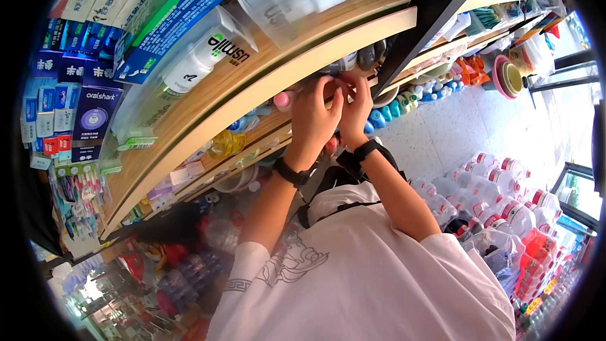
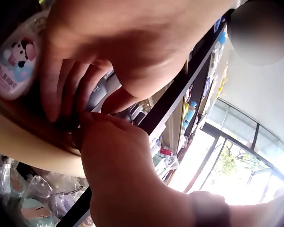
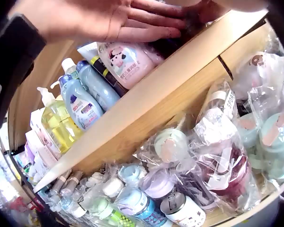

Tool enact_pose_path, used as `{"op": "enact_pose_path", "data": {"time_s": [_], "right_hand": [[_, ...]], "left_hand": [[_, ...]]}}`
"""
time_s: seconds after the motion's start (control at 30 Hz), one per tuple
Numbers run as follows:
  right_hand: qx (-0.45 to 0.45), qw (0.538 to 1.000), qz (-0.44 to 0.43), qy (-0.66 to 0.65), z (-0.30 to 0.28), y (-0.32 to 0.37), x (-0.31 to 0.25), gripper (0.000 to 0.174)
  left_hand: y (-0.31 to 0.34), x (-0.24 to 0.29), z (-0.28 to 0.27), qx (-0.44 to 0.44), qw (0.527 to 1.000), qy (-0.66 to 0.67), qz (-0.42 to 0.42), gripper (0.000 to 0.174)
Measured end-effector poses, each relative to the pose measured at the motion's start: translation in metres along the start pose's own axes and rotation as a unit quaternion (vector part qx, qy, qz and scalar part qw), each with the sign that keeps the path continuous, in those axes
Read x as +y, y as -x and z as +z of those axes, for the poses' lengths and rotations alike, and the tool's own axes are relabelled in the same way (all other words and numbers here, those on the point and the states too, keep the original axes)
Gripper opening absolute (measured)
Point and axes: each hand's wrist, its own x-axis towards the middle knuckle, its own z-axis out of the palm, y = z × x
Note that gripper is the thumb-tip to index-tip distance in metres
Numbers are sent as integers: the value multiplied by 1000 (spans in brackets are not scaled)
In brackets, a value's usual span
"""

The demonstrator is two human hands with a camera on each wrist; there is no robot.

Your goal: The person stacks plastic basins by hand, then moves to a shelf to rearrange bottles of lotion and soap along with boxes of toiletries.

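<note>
Both hands meet at the front edge of a wooden shelf. My left hand (image 1: 317, 113) has its fingers extended, lying just above a pink bottle (image 3: 130, 66) with a cartoon cow label. Close against its fingertips is my right hand (image 1: 355, 107), its fingers bent inward. In the left wrist view the fingertips of both hands come together over a small dark spot; I cannot tell whether the right hand pinches something there. A dark grey bottle (image 2: 97, 96) shows behind the left fingers. Each wrist wears a black band.
Blue bottles (image 3: 80, 104) and a yellow pump bottle (image 3: 59, 123) stand along the same shelf. Plastic-wrapped cups (image 3: 170, 144) fill the shelf below. Toothbrush boxes (image 1: 211, 47) sit above. A black post (image 1: 429, 19) rises right of the hands; bottled water packs (image 1: 499, 189) stand on the floor.
</note>
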Motion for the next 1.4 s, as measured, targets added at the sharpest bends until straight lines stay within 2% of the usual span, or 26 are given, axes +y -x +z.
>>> {"op": "enact_pose_path", "data": {"time_s": [0.1, 0.17, 0.27, 0.43, 0.57, 0.63, 0.77, 0.83, 0.97, 1.07, 1.23, 1.33, 1.4], "right_hand": [[5, 1000, 7, -27, 0, 5, -1, 32], [0, 999, -38, -28, -2, 9, -6, 38], [-21, 998, -56, -13, -3, 18, -12, 45], [-50, 998, -15, -42, -1, 22, -12, 47], [-75, 997, -34, -14, -7, 15, -11, 45], [-101, 994, -30, 18, -10, 14, -11, 53], [-88, 995, -56, 5, -14, 12, -13, 50], [-76, 995, -32, -48, -14, 13, -13, 42], [-76, 996, 5, -57, -14, 15, -13, 41], [-25, 996, -66, -47, -19, 13, -15, 40], [13, 998, -55, -20, -30, 7, -7, 34], [91, 990, -105, 29, -36, -13, -4, 30], [75, 992, -96, 23, -42, -18, -6, 31]], "left_hand": [[0, -2, 2, -1, 1000, -20, -10, 24], [0, -1, 3, 8, 1000, -18, 0, 25], [-3, 1, 6, 13, 1000, 2, 12, 26], [-4, 9, 7, -6, 1000, 0, -6, 25], [-7, 10, 13, 27, 999, -5, 30, 25], [-7, 9, 15, 32, 999, -9, 32, 26], [-7, 13, 12, 20, 999, -32, 35, 29], [-6, 20, 13, -29, 998, 11, -51, 34], [-4, 10, 23, 8, 999, -38, 7, 35], [-5, 2, 23, 1, 1000, 5, -22, 31], [-8, -1, 25, 7, 1000, -8, -3, 29], [-4, -1, 23, -14, 999, -38, 11, 30], [-2, 0, 20, -35, 997, -61, 16, 30]]}}
